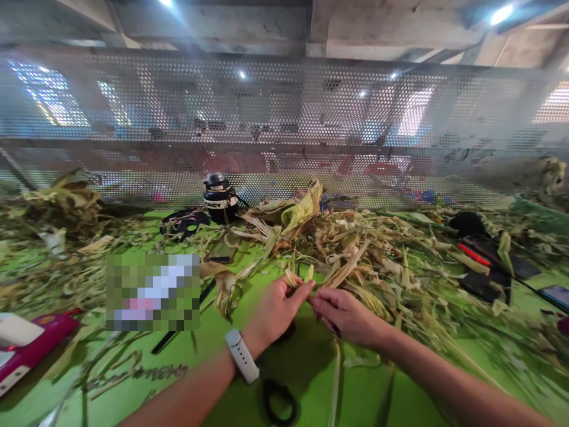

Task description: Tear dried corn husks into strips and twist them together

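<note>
My left hand (278, 308), with a white watch band (242, 356) on the wrist, is closed on a folded piece of dried corn husk (290, 279). A pale yellow tip of the husk shows above the thumb. Close beside it, my right hand (344, 314) is closed in a pinch at the left thumb; the fingers hide most of what it grips, which looks like the same husk. Below the right hand a long pale husk strip (335, 379) runs towards me; whether it is held cannot be seen. Black scissors handles (280, 403) lie below the hands.
Dried husks (355, 249) cover much of the green table (213, 379). Behind them stand a black jar (220, 198) and a perforated metal screen (284, 112). A magenta tool (44, 344) lies left; a phone (555, 295) lies right. A blurred patch hides something at left.
</note>
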A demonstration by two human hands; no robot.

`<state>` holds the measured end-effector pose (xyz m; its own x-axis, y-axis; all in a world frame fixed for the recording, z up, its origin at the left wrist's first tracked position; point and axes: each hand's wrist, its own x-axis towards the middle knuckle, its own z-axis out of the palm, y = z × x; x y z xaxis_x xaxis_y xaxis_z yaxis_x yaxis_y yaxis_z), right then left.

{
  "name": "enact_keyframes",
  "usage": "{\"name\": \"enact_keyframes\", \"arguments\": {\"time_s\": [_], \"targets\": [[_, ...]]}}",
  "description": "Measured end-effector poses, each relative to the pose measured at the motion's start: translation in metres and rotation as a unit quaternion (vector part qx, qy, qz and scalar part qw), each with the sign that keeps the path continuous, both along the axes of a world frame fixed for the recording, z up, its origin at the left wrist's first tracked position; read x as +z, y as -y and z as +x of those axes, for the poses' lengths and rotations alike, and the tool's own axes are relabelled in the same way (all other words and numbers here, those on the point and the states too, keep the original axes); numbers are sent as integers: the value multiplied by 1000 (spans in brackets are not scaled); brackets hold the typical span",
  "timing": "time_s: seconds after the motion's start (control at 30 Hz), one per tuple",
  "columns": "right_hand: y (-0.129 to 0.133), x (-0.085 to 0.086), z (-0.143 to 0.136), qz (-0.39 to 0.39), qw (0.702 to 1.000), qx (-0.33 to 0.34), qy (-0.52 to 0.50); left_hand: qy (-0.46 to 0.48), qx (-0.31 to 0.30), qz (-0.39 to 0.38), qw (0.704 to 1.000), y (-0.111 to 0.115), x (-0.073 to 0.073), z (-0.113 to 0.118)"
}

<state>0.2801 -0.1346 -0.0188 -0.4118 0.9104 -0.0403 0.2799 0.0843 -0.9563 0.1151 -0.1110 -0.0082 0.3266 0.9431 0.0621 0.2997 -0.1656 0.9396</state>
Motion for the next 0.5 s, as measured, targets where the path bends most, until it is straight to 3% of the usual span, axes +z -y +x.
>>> {"name": "enact_keyframes", "arguments": {"time_s": [0.23, 0.37, 0.5], "targets": [[1, 5, 1, -11, 1000, -6, 0, 36, 3, -34, 999, -11, 0, -6], [0, 6, -1, -14, 999, -25, -15, 126, -73, -131, 981, -10, 2, -8], [-2, 11, 5, 12, 1000, -21, 20, 130, -117, -175, 969, -11, 0, -10]]}}
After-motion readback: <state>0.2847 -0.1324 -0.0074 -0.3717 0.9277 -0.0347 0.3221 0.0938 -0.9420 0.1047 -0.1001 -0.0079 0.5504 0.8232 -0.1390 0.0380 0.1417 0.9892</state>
